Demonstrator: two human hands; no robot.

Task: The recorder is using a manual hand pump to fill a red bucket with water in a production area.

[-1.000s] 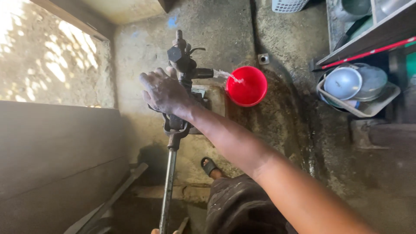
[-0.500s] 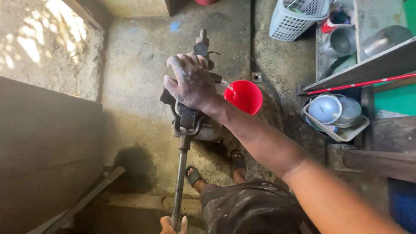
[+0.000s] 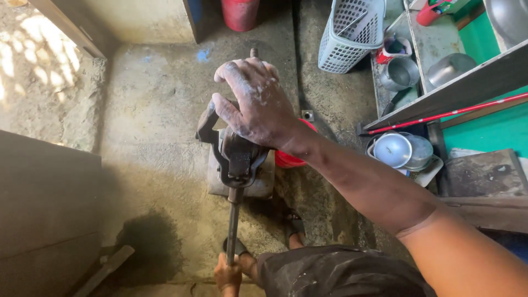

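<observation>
Red bucket (image 3: 289, 159) now hidden behind right hand (image 3: 253, 104)

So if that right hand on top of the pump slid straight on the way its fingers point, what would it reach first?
The right hand rests on the hand pump, fingers pointing toward the far wall. Beyond them is bare concrete floor, then probably the red container by the wall, though depth is hard to judge.

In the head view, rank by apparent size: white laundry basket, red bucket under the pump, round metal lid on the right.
1. White laundry basket, cut off by the frame.
2. Round metal lid.
3. Red bucket, though the right hand mostly hides it, so its rank is unsure.
</observation>
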